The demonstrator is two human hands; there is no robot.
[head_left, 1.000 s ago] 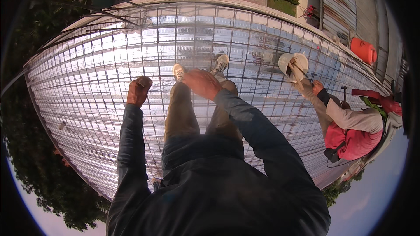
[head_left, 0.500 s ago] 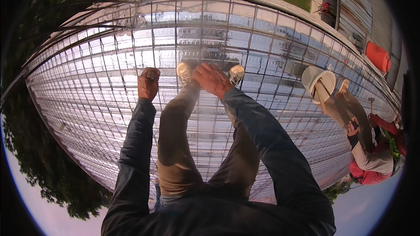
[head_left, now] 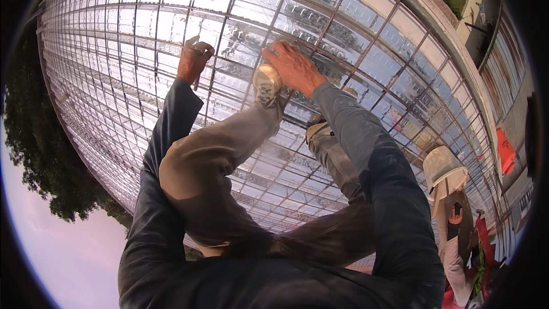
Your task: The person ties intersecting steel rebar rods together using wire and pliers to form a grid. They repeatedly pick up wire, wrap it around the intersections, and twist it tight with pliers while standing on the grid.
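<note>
While the person crouched on a wide grid of rusty steel rebar (head_left: pixel 354 40) laid over shiny plastic sheeting (head_left: pixel 394 63), both hands were down at the mesh ahead of the knees. The left hand (head_left: pixel 193 60) was curled nearly shut around something thin and dark that poked out below the fist (head_left: pixel 196 83); whether it was a tool or a wire I could not tell. The right hand (head_left: pixel 294 67) lay flatter, fingers bent and pressed onto a bar crossing just beside the toe of the left shoe (head_left: pixel 266 84); whether it gripped anything was hidden. The bars under the hands ran in 2 directions, 1 set slanting away up-right, the other crossing it, and the right hand was the nearer to the crossing by the shoe, with the left hand apart to its left.

At the right edge another person in a pale bucket hat (head_left: pixel 443 167) bent over the mesh. An orange, roughly rectangular object (head_left: pixel 505 151), perhaps a sign or container, sat beyond the slab edge; nothing on it was legible.
</note>
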